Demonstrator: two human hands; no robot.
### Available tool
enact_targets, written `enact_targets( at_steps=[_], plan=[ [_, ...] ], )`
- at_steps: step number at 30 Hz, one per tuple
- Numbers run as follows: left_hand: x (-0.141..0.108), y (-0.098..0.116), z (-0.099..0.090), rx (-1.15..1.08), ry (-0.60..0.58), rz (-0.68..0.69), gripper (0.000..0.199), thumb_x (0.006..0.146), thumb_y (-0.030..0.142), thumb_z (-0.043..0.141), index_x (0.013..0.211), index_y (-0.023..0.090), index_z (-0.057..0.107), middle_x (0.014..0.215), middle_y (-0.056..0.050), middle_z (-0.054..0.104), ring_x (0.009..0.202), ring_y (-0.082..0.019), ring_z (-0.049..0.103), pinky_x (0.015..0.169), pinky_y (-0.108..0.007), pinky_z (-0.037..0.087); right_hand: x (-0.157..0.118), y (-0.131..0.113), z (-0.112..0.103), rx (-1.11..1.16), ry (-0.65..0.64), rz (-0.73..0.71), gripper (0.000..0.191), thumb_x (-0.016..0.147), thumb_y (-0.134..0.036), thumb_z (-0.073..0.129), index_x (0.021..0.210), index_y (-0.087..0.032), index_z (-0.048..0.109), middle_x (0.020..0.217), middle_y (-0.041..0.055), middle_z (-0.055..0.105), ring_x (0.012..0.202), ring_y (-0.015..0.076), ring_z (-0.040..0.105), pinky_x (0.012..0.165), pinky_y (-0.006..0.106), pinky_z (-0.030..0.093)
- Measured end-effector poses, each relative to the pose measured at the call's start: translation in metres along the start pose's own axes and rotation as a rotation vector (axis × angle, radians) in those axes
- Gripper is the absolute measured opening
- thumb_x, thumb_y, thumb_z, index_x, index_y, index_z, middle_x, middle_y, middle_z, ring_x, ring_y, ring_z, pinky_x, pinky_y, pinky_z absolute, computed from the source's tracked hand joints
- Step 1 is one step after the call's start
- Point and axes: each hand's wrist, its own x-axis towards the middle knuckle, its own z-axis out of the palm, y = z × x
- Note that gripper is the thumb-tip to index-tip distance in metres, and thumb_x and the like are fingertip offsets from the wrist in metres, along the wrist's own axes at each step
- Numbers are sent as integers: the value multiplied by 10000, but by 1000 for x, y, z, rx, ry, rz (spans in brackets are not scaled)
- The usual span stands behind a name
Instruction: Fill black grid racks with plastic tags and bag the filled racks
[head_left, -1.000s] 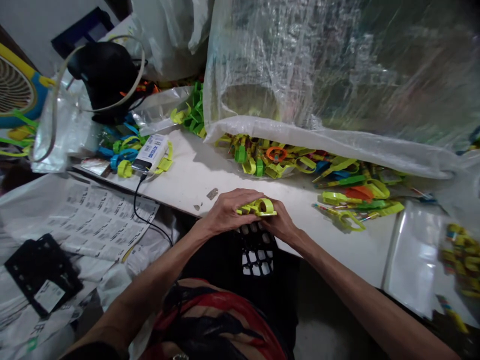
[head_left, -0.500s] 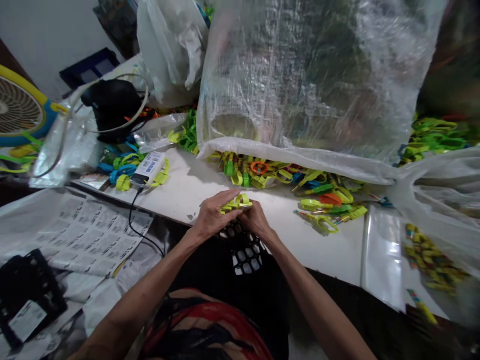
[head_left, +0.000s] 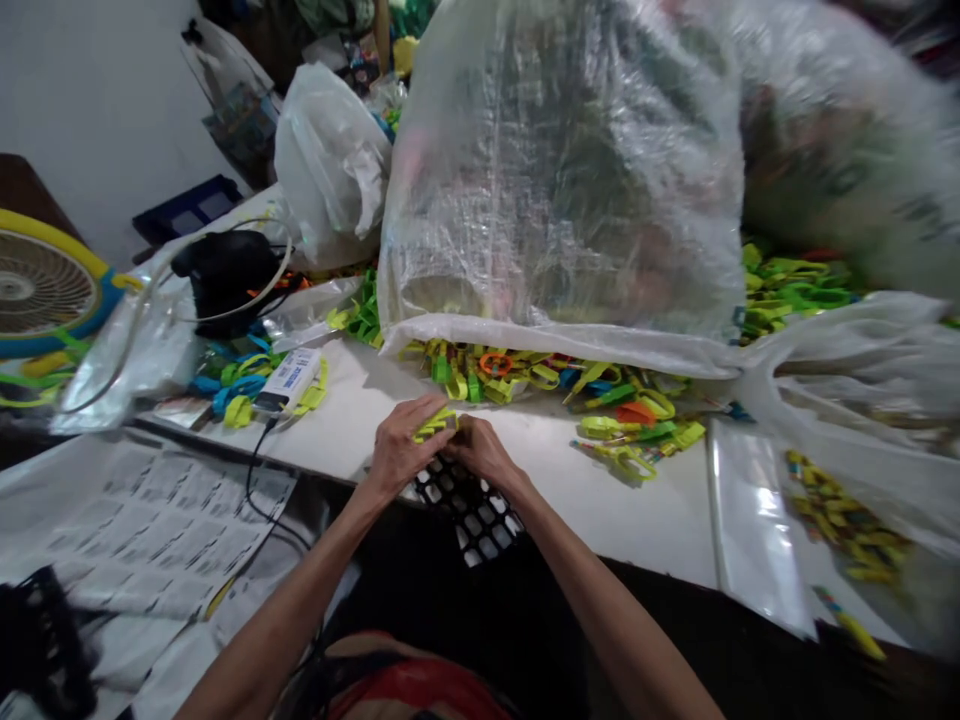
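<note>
My left hand [head_left: 401, 445] is wrapped round a small stack of yellow-green plastic pieces [head_left: 436, 424] above the front edge of the white table. Close against it on the right is my right hand [head_left: 484, 447], its fingers curled; what they grip is hidden. A black sheet with rows of white rounded cells [head_left: 476, 515] hangs below both hands, past the table edge, its upper end out of sight behind the fingers. To the right lies a small group of similar yellow-green pieces [head_left: 634, 460] with loops and striped narrow ends.
A large translucent bag [head_left: 562, 200] stands behind a heap of coloured plastic pieces [head_left: 525, 370]. A white boxed device [head_left: 289, 378] with a black cable sits left. Clear plastic sleeves [head_left: 754, 530] lie at right, a printed label sheet [head_left: 165, 520] at lower left, and a fan [head_left: 45, 285] far left.
The view has shifted, showing more of the background. Both hands stay together; the yellow-green stack is turned and more covered by my fingers. The black sheet shows more of its cells.
</note>
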Motion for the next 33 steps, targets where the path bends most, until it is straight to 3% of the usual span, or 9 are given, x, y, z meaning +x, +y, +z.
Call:
enact_targets(
  at_steps=[4,7,10,13,19,23,27,30,33],
  plan=[
    [-4,1,-12,34,-43,-30,545,789,344,670,1303,252,517,1356,-101,529,1195,-256,551,979,-406,497,-6,25,-50,-62,223,34,235,727,-139,564,934,-171,670,914,58,672,760,169,605,706,261,454],
    [-2,3,-15,56,-66,-10,560,790,355,662,1319,268,497,1394,-91,492,1205,-257,544,981,-403,495,-4,51,-93,-315,472,238,290,804,-169,509,1058,-175,648,1110,108,631,923,218,615,811,323,460],
    [6,8,-10,83,-136,34,542,805,330,641,1323,287,490,1367,-63,525,1158,-237,584,924,-356,535,7,66,-112,-485,382,405,360,823,-200,526,1176,-194,593,1224,123,585,1016,256,598,809,346,460],
    [11,10,-3,80,-169,70,454,846,299,588,1294,302,513,1245,-22,625,1079,-198,633,866,-308,562,12,68,-100,-540,243,384,410,827,-198,539,1236,-213,538,1250,105,576,1048,242,588,803,323,452],
    [-2,8,-4,106,-58,37,377,870,347,565,1236,256,553,1177,-51,657,1051,-204,644,872,-320,562,-35,72,-53,-567,371,396,302,884,-179,458,1154,-202,592,1128,87,623,896,181,613,704,264,421],
    [-4,10,-6,146,-65,0,369,875,375,553,1216,235,566,1182,-53,653,1064,-208,634,895,-329,551,-62,77,-41,-513,379,252,353,856,-138,480,1169,-239,607,1127,63,634,888,162,616,678,238,404],
    [-1,12,-3,168,-75,9,372,885,384,539,1225,235,552,1183,-53,650,1060,-204,633,889,-323,547,-44,83,-48,-233,520,285,195,845,-253,507,947,-181,656,978,75,675,794,176,632,702,273,441],
    [1,14,-1,213,-90,48,386,897,364,526,1256,222,519,1200,-70,639,1076,-207,623,879,-323,541,-14,90,-59,63,625,405,305,767,-376,575,965,-150,625,873,79,687,724,197,630,656,301,476],
    [1,21,-4,355,-60,113,391,902,332,524,1266,190,507,1207,-119,631,1048,-242,630,845,-373,533,-3,92,-64,241,607,404,400,689,-406,584,972,-126,625,764,62,680,632,196,605,578,304,480]
  ],
)
